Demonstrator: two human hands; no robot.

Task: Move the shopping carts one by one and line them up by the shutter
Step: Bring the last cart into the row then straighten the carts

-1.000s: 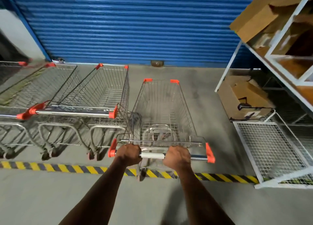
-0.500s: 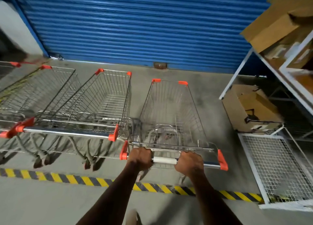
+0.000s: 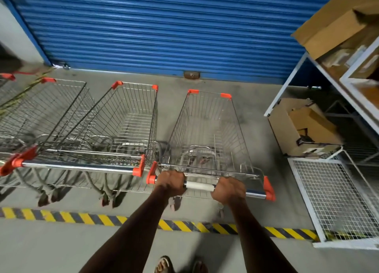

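Head view only. Cart [image 3: 207,133] in hand stands on the concrete floor [image 3: 61,248] facing the blue shutter [image 3: 164,30], nose short of the shutter's foot, wheels just past the yellow-black stripe [image 3: 86,218] on the shutter side. Left hand [image 3: 171,182] grips the handle bar [image 3: 199,187] near its left orange end cap, fingers wrapped closed around the bar. Right hand [image 3: 228,190] grips the same bar right of the white centre sleeve, fingers likewise clamped round it. Both forearms extended. Second cart [image 3: 123,125] parked just beside on the left, its handle end cap nearly touching the held cart's cap; contact cannot be confirmed. Third cart [image 3: 41,112] further left, partly overlapping the second in view; a fourth is only hinted at by an orange corner at the frame's left edge. White wire cage [image 3: 336,198] on the floor right of the held cart, near but apart. Cardboard box [image 3: 303,129] behind the cage, under a white shelf rack [image 3: 320,67] carrying more boxes. Sandalled feet at bottom edge.
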